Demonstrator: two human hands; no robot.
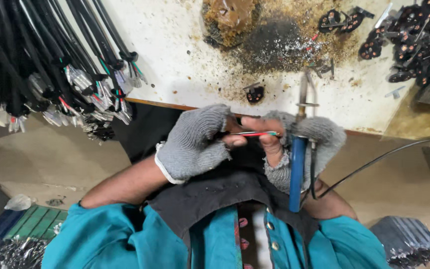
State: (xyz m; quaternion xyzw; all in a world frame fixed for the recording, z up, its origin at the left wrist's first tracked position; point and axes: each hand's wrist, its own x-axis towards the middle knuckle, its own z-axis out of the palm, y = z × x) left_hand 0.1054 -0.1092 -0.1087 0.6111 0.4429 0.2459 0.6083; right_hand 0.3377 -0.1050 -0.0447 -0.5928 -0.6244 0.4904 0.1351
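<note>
While both grey-knit-gloved hands, left [195, 144] and right [299, 144], pinch thin red-green-white wires [255, 133], the blue-handled soldering iron [297, 164], clamped in the right at 3 o'clock, risks burning bare fingertips [235, 141].

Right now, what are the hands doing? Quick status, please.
Left hand, grey glove, pinching thin coloured wires. Right hand on the same wires, gripping a blue-handled soldering iron. Black plugs on the scorched bench, clear of the hands.
</note>
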